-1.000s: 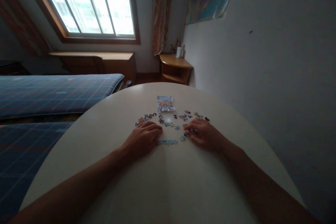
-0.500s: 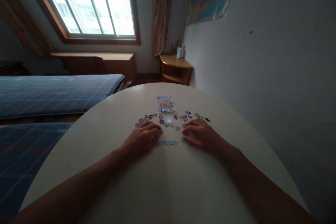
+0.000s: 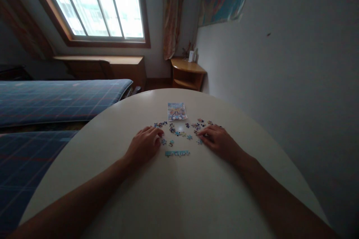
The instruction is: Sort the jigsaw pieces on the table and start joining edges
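Several loose jigsaw puzzle pieces (image 3: 183, 134) lie in a rough arc on the round white table (image 3: 174, 201). Nearer to me is a narrow blue strip of joined pieces (image 3: 177, 153). My left hand (image 3: 144, 142) rests left of the strip, fingers bent and thumb apart, beside a light blue piece (image 3: 164, 142); part of the pile is hidden under it. My right hand (image 3: 219, 140) lies over the right end of the arc, its fingertips touching or close to a small piece (image 3: 196, 133). Another blue piece (image 3: 199, 142) sits just below those fingertips.
Beyond the pieces lies a small printed picture sheet (image 3: 177, 111). A bed with a plaid mattress (image 3: 61, 99) stands to the left, a white wall (image 3: 280, 82) to the right. A wooden corner shelf (image 3: 188, 66) and a desk (image 3: 123, 60) are at the back.
My left hand has drawn back left, uncovering pieces and the strip's left end. My right hand has lifted slightly away; the blue piece beside it now lies farther from me.
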Demonstrator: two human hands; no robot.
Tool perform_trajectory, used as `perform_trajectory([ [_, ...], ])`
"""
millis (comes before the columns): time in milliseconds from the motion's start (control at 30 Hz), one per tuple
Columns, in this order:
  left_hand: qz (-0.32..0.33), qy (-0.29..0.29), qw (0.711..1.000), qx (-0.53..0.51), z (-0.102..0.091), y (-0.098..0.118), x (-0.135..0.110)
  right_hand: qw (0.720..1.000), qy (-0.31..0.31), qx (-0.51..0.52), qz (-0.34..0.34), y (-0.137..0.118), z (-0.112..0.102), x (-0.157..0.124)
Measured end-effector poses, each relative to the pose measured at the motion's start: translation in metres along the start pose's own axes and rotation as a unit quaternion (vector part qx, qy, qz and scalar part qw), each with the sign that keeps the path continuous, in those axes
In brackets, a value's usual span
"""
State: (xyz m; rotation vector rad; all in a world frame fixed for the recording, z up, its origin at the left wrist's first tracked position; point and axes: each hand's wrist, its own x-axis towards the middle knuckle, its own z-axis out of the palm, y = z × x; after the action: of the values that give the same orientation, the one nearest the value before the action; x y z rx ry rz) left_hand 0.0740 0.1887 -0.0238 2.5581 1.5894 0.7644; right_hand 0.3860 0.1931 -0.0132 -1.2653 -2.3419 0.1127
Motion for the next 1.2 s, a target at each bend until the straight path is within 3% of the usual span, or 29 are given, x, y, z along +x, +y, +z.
perform_trajectory([
  [233,0.054,0.009,0.998,-0.008,0.010,-0.002,-0.001,0.995,0.025,0.052,0.086,0.006,0.003,-0.001],
  [433,0.045,0.011,0.999,-0.014,0.012,-0.005,0.000,0.986,0.056,0.101,0.121,0.009,0.004,0.000],
  [867,0.048,-0.002,0.998,-0.029,0.010,-0.004,-0.001,0.991,0.047,0.071,0.105,0.005,0.001,0.001],
  [1200,0.062,0.010,0.997,-0.035,0.011,-0.005,0.000,0.968,0.082,0.183,0.152,0.002,0.003,0.004],
])
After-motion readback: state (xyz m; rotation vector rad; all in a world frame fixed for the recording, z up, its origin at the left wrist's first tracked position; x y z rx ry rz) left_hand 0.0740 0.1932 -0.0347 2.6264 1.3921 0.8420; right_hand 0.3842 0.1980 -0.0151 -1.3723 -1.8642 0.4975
